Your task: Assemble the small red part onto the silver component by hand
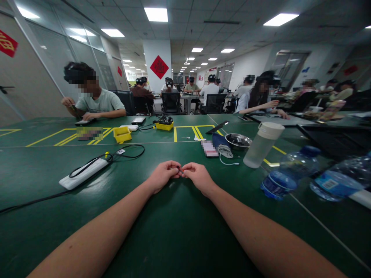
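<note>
Over the middle of the green table (174, 239), my left hand (164, 175) and my right hand (198, 175) meet at the fingertips. Both are closed in a pinch around a small dark piece (180, 170), with a bit of red showing by the right fingertips. The piece is mostly covered by my fingers, and its kind is too small to make out. Both forearms reach in from the bottom corners.
Left lies a white power bank-like block (84, 173) with a black cable. Right stand a frosted bottle (262, 146) and two plastic water bottles (286, 173). Farther off are a metal bowl (238, 141), a yellow bin (122, 134) and a person (98, 102) at work.
</note>
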Demonstrator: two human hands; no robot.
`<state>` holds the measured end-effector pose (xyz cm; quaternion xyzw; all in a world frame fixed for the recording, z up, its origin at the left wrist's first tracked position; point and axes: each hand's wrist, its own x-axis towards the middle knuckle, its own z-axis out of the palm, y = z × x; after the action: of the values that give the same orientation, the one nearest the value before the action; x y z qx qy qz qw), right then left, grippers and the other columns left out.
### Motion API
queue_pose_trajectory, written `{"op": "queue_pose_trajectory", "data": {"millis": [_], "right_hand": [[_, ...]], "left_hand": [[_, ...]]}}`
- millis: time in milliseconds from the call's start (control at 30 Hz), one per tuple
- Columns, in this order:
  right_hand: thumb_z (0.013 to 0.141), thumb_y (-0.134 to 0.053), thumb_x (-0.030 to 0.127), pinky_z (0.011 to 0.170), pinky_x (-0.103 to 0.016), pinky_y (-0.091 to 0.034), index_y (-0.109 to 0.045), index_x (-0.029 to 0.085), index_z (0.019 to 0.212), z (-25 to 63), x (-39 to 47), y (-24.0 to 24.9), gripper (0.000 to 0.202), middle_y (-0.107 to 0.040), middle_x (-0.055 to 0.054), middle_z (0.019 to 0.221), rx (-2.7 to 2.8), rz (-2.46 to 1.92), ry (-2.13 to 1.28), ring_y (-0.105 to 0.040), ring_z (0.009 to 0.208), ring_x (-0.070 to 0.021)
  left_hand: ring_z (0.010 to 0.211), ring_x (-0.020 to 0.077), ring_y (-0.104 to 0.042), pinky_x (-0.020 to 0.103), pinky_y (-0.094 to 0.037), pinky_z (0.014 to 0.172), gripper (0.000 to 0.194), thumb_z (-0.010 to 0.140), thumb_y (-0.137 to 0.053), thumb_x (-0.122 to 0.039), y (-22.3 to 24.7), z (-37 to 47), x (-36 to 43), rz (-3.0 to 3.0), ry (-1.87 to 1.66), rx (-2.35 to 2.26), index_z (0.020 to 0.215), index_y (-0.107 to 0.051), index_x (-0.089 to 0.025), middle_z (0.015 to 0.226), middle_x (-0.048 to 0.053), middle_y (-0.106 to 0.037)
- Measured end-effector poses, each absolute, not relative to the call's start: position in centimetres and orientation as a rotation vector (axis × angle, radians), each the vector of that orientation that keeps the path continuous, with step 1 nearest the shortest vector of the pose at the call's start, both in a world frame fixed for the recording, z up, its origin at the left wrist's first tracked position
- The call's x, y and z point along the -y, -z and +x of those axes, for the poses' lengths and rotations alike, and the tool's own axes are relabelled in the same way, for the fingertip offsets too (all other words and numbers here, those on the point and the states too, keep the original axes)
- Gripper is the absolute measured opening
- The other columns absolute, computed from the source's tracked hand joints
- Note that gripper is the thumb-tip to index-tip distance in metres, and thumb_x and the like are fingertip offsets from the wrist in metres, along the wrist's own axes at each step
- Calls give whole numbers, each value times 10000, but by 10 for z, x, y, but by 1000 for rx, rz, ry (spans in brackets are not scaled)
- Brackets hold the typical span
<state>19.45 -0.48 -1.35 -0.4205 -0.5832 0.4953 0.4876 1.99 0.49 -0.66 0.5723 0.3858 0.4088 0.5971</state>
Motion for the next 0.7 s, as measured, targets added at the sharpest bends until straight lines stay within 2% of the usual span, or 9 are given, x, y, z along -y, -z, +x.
{"op": "queue_pose_trajectory", "data": {"millis": [467, 700], "right_hand": [[711, -639, 178, 696, -288, -522, -671, 143, 851, 195, 2, 17, 148, -715, -54, 796, 1413, -1039, -1189, -680, 739, -175], [682, -686, 217, 681, -314, -516, -674, 157, 857, 197, 1, 19, 185, -714, -43, 736, 1483, -1147, -1074, -681, 712, -199]], "left_hand": [[826, 144, -651, 268, -502, 766, 215, 797, -624, -202, 7, 20, -5, 1372, -957, -894, 1005, -635, -148, 909, 67, -679], [674, 93, -605, 216, -474, 649, 224, 759, -663, -182, 8, 18, -4, 1411, -974, -934, 978, -624, -158, 855, 26, -650]]}}
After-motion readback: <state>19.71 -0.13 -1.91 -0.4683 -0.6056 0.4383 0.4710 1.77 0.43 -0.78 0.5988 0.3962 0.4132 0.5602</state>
